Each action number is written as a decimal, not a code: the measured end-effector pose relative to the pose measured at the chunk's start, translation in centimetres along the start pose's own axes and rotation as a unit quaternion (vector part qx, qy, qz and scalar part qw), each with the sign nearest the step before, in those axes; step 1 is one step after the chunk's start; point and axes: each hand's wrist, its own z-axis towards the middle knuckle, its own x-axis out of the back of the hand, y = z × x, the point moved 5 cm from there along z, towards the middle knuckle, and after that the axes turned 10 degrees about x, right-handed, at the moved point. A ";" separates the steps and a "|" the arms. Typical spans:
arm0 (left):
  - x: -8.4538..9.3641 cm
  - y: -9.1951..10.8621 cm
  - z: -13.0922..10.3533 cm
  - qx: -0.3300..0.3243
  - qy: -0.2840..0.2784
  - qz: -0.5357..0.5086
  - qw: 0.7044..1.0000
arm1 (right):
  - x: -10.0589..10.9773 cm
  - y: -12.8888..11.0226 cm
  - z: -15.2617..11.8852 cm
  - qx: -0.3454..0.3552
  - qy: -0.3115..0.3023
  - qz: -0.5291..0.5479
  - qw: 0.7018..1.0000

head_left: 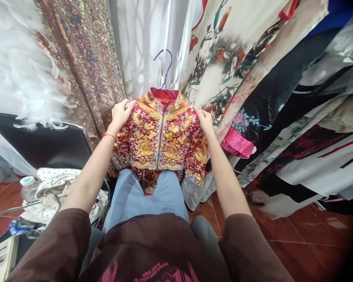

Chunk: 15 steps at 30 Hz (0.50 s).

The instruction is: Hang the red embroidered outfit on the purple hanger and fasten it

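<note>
A small red jacket [161, 133] with gold and silver embroidery hangs upright on a purple hanger [169, 68] in front of my knees. Its front is fastened down the middle, and its lower part rests against my jeans. My left hand [122, 113] grips the jacket's shoulder at the left of the view, thumb over the cloth. At the opposite shoulder, my right hand [204, 119] pinches the fabric. Both arms reach forward, with the jacket spread between the hands.
Sequined fabric [85, 58] and white feathers [32, 78] hang at the left. Below them are a black chair [44, 145], spotted cloth [54, 188], a bottle [28, 186] and a power strip [2, 250]. Several garments, one floral [223, 51], hang at the right above red floor tiles [300, 231].
</note>
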 end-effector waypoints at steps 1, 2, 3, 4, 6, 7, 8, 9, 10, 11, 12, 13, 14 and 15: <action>0.1 0.0 -0.3 0.007 0.012 0.009 1.000 | -0.1 -0.1 -0.2 0.009 0.022 -0.020 1.000; 0.1 0.1 -0.6 0.012 0.019 0.018 1.000 | -0.3 -0.1 -0.3 0.012 0.039 -0.048 0.998; 0.0 0.2 -0.7 0.014 0.021 0.027 0.999 | -0.5 -0.1 -0.4 0.010 0.046 -0.081 0.996; -0.1 0.3 -0.8 0.014 0.022 0.035 0.999 | -0.6 -0.1 -0.4 0.002 0.047 -0.121 0.992; -0.3 0.4 -0.8 0.017 0.029 0.050 0.998 | -0.9 -0.3 -0.2 0.000 0.039 -0.212 0.977; -0.5 0.5 -0.8 0.020 0.035 0.056 0.998 | -1.1 -0.8 -0.1 0.017 0.029 -0.256 0.966; -0.6 0.5 -0.8 0.023 0.043 0.061 0.997 | -1.5 -1.4 0.1 0.047 0.013 -0.293 0.955; -0.8 0.5 -0.9 0.026 0.050 0.064 0.996 | -1.9 -2.1 0.2 0.085 -0.007 -0.319 0.944; -0.9 0.4 -0.9 0.026 0.056 0.065 0.996 | -2.4 -2.9 0.3 0.122 -0.027 -0.334 0.934; -1.0 0.4 -0.9 0.025 0.061 0.064 0.996 | -2.8 -3.6 0.4 0.150 -0.045 -0.338 0.928; -1.0 0.3 -0.9 0.022 0.065 0.061 0.996 | -3.0 -4.1 0.5 0.166 -0.057 -0.336 0.925; -1.0 0.3 -1.0 0.019 0.068 0.058 0.996 | -3.2 -4.5 0.7 0.172 -0.061 -0.334 0.925; -0.9 0.2 -0.9 0.015 0.071 0.055 0.996 | -3.2 -4.8 1.0 0.170 -0.062 -0.330 0.926; -0.8 0.1 -0.9 0.012 0.074 0.053 0.996 | -3.1 -4.9 1.3 0.167 -0.065 -0.324 0.929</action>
